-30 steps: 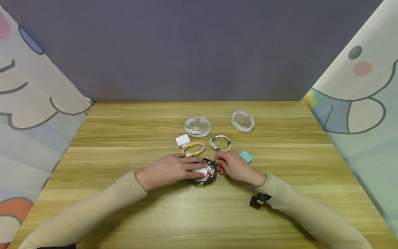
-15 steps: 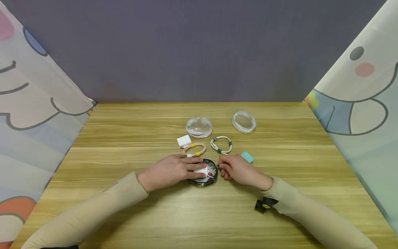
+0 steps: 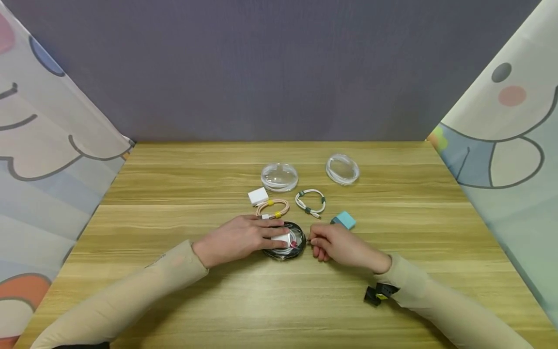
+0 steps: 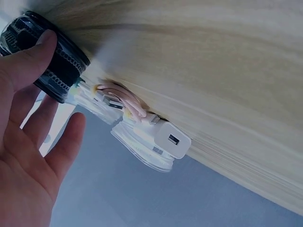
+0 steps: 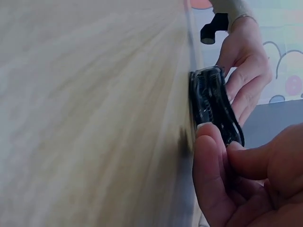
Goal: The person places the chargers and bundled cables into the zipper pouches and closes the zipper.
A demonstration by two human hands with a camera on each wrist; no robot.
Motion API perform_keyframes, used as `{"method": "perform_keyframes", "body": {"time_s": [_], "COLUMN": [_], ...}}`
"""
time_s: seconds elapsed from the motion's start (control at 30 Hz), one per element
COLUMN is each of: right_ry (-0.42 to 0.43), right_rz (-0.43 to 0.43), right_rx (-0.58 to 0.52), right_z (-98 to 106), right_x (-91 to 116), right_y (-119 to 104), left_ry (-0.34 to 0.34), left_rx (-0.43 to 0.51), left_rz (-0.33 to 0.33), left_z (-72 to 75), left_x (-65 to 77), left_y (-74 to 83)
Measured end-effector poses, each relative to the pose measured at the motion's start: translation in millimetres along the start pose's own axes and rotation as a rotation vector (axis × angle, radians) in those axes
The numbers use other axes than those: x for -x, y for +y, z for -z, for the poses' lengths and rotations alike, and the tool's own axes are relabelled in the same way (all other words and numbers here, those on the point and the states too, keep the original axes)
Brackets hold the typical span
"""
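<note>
A round black-edged case (image 3: 298,232) with a clear top stands on the wooden table. Through the top show something white, pale coils and a small red part. My left hand (image 3: 237,241) holds it, fingers laid across the top and thumb against its side, as the left wrist view shows. Zipper teeth (image 4: 71,59) run round its dark wall. At the case's right edge my right hand (image 3: 342,245) pinches a small dark zipper pull (image 3: 308,241) between thumb and index finger, its other fingers curled. The pull is mostly hidden by the fingertips.
Beyond the case lie a pink cable (image 3: 285,206) with yellow ties, a white cable (image 3: 320,207) with green ties and a white charger (image 3: 258,196). Farther back are two clear-wrapped coils, left coil (image 3: 279,187) and right coil (image 3: 343,181). A turquoise block (image 3: 346,220) sits behind my right hand.
My right hand has moved along the case's right edge, toward me and slightly right, uncovering more of the turquoise block. My left hand has stayed on the case.
</note>
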State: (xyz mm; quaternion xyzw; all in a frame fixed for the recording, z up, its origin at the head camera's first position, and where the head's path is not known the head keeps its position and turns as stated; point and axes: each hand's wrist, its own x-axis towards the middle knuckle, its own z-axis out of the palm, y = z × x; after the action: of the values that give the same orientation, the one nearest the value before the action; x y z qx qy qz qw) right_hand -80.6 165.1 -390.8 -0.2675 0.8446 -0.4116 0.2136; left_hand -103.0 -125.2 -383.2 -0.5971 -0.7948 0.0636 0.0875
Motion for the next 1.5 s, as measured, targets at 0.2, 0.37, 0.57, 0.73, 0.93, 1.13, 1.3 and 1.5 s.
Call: {"method": "perform_keyframes", "body": {"time_s": [0.2,0.37,0.57,0.73,0.93,1.13,1.3,1.5], "right_ry": [0.047,0.142,0.184,0.161,0.139,0.133,0.132,0.129], "right_rz": [0.029,0.049,0.042,0.043,0.031,0.035,0.048,0.032], "right_rx": [0.015,0.105,0.175,0.192,0.183,0.188,0.204,0.196], "right_z": [-2.1,-5.9,-5.3,-2.4,0.7,1.3,0.7,0.8], "right_x": [-3.3,-10.7,-21.8,-30.2,-32.9,-30.5,-27.7,-25.2], "right_y": [3.3,4.5,2.5,1.3,2.2,2.4,1.5,0.1], "left_ry": [0.022,0.044,0.071,0.036,-0.038,-0.035,-0.023,-0.001], "left_rx": [-0.058,-0.043,0.089,0.147,0.111,0.101,0.088,0.096], "left_rz": [-0.032,-0.052,-0.089,-0.11,-0.077,-0.049,-0.039,-0.033], "left_z": [1.4,0.8,-0.6,0.5,1.5,-0.9,-1.3,-1.1], "left_x": [3.0,2.0,-2.6,-2.3,-0.9,-0.7,-0.1,-0.8], "left_y": [0.9,1.4,2.0,-0.1,-1.6,-0.8,0.7,-0.3]}}
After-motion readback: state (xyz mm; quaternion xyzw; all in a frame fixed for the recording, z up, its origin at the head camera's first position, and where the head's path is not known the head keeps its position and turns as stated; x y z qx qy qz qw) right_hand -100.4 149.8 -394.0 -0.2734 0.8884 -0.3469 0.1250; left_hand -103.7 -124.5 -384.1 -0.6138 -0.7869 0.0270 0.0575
